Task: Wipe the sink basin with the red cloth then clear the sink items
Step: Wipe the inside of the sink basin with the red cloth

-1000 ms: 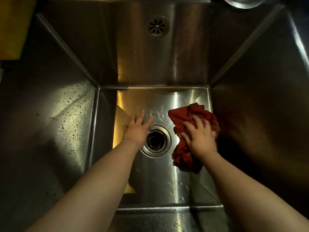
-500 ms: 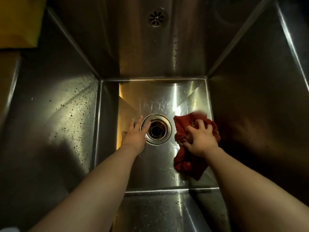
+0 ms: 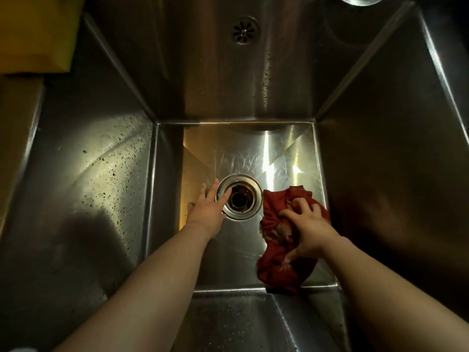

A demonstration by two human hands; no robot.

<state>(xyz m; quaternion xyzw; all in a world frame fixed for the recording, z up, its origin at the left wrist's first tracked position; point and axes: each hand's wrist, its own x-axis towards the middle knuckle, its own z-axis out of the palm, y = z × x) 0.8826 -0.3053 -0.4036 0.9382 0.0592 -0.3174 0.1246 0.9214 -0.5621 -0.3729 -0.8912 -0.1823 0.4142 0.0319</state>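
Observation:
I look down into a deep steel sink basin (image 3: 266, 153). Bunched on the basin floor right of the drain (image 3: 239, 196) lies the red cloth (image 3: 276, 270), reaching the front edge of the floor. My right hand (image 3: 308, 228) presses on the cloth with curled fingers that grip its folds. My left hand (image 3: 208, 205) lies flat on the floor just left of the drain, fingers straight, fingertips over the drain's rim. The drain hole is open and dark.
Water drops speckle the left wall (image 3: 101, 186) and the back wall below the overflow grille (image 3: 245, 30). A yellow object (image 3: 35, 34) sits on the counter at top left. A round metal part (image 3: 360, 0) shows at the top edge.
My right hand has dragged the red cloth from the far right part of the floor toward the near right corner. My left hand has stayed beside the drain.

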